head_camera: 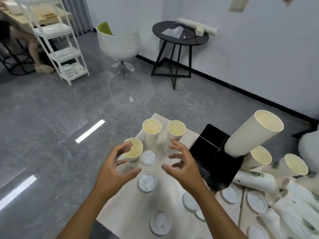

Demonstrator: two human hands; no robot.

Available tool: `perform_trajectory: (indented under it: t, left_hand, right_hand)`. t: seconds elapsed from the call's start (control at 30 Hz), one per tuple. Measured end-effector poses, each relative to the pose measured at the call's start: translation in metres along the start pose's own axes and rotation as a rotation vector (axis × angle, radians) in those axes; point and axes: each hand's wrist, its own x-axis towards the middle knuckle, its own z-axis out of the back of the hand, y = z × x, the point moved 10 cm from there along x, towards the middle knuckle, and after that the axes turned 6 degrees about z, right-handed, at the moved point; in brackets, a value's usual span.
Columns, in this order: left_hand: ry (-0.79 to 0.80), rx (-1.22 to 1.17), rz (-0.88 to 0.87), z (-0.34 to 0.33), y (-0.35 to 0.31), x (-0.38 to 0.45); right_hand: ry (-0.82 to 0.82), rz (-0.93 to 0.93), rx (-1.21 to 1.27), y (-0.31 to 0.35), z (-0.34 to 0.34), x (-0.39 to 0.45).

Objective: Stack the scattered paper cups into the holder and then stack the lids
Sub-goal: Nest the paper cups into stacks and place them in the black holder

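Note:
Three white paper cups stand upright on the pale table (127, 207): a near-left cup (133, 152), a far-left cup (151, 132) and a far-right cup (175, 133). My left hand (114, 168) hovers open just beside the near-left cup, fingers spread. My right hand (183, 165) hovers open in front of the far-right cup. A tall stack of cups (252, 134) leans out of the black holder (215, 157). Clear lids lie flat: one lid (148, 157) between my hands, another lid (147, 182) below it, several more to the right.
More cups (255, 180) lie on their sides or stand at the table's right end, among lids (256, 201). Beyond the table is grey floor, a white swivel chair (119, 44), a round black side table (180, 34) and a white shelf rack (57, 42).

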Motion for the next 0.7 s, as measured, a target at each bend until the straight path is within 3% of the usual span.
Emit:
perform_trajectory:
  t: [0.3, 0.7]
  left_hand:
    - [0.246, 0.001, -0.042, -0.055, -0.005, 0.026]
    - [0.718, 0.011, -0.219, -0.249, -0.054, -0.034]
  right_hand:
    - [-0.179, -0.052, -0.008, 0.002, 0.020, -0.027]
    - [-0.773, -0.137, -0.011, -0.008, 0.184, -0.199]
